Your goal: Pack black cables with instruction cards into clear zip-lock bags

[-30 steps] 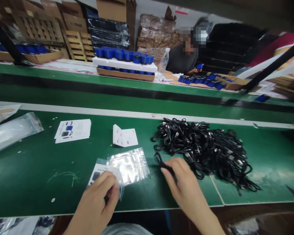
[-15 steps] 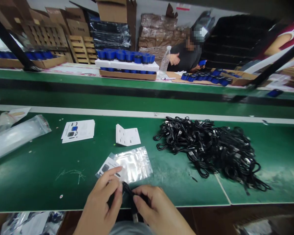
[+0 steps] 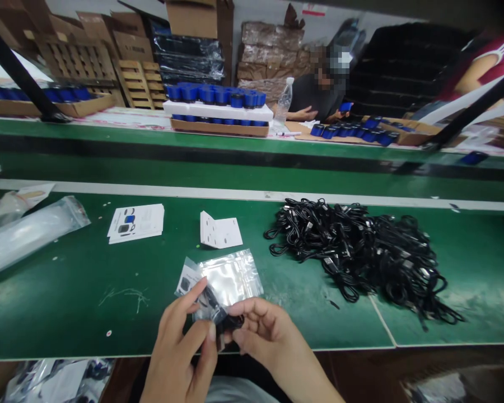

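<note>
Cable bundle (image 3: 235, 322) moved partly into clear bag (image 3: 215, 309) | left fingers (image 3: 211, 331) pinching bag | right fingers (image 3: 248, 306) gripping bundle | insertion appears incomplete

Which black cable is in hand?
The cable between left hand and right hand, partly in a clear bag; the heaped cables lie unbagged.

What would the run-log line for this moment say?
left hand: pinching clear bag with printed card inside | right hand: on black USB cable, partly in bag | nearby: folded leaflet, card stack, cable pile
</note>
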The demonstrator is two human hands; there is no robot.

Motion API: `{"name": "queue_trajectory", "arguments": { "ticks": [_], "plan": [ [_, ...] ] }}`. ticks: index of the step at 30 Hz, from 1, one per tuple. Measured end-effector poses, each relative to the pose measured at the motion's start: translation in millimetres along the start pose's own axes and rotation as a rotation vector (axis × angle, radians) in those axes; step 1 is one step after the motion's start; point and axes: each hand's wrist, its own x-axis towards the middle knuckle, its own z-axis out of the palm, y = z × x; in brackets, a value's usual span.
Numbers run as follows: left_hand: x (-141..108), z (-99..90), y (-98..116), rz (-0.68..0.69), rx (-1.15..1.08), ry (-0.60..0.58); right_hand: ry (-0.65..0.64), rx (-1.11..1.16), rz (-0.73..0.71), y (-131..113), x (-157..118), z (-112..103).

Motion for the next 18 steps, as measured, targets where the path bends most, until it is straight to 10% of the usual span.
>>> {"name": "queue_trajectory", "arguments": {
  "ticks": [10,13,18],
  "plan": [
    [-1,2.7,11,0.103,0.05,0.065,0.463,-0.818,-0.766,13,0,15],
    [-2,6.1,16,0.176,0.065,0.09,0.557,-0.707,-0.638,12,6,15],
    [5,-3.2,9,0.157,0.102,0.01,0.154,-0.736,-0.355,-3,3,9]
  ]
}}
